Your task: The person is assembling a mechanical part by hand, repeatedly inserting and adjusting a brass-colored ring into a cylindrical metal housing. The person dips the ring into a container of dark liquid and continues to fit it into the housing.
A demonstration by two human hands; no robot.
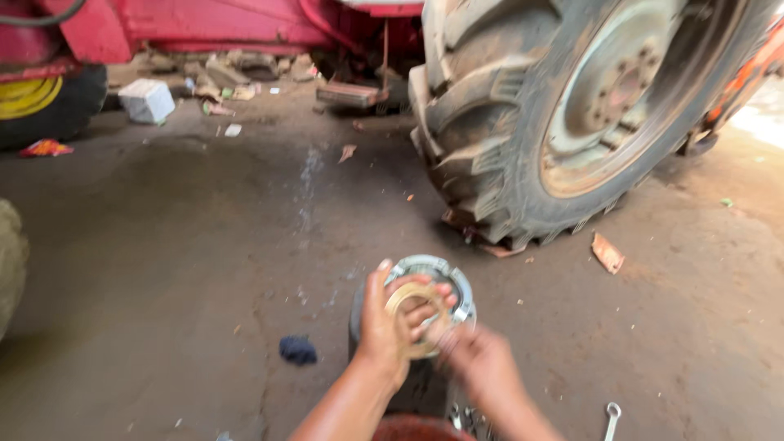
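- Head view: the left hand [384, 322] rises from the lower middle of the frame, its fingers curled around a thin brass-coloured ring [414, 318], thumb on the near-left rim and fingertips showing through the opening. The grip is closed on the ring's left side.
- Head view: the right hand [482, 359] comes in from the lower right and is blurred. It meets the ring at its lower-right edge, but I cannot tell whether its fingers are pinching the ring or only touching it.
- Head view: the ring is held nearly flat-on to the camera, directly over the top of a grey metal cylindrical housing [433, 273] that stands upright on the floor [204, 245]. The housing's axis is vertical, and its round rim shows just beyond and around the ring, so the ring lies between both hands and right above the opening. The left hand has the clearer hold of it.
- Head view, counted: one ring, one housing, two hands of one person. One spanner end [612, 412] lies on the floor at the lower right, well apart from the hands. One dark blue rag [298, 349] lies on the floor just left of the housing.
- Head view, beyond: one large tractor tyre [572, 114] with a dusty rim stands at upper right under a red machine body [204, 24]. One white block [147, 100] and scattered scraps lie far off at upper left.
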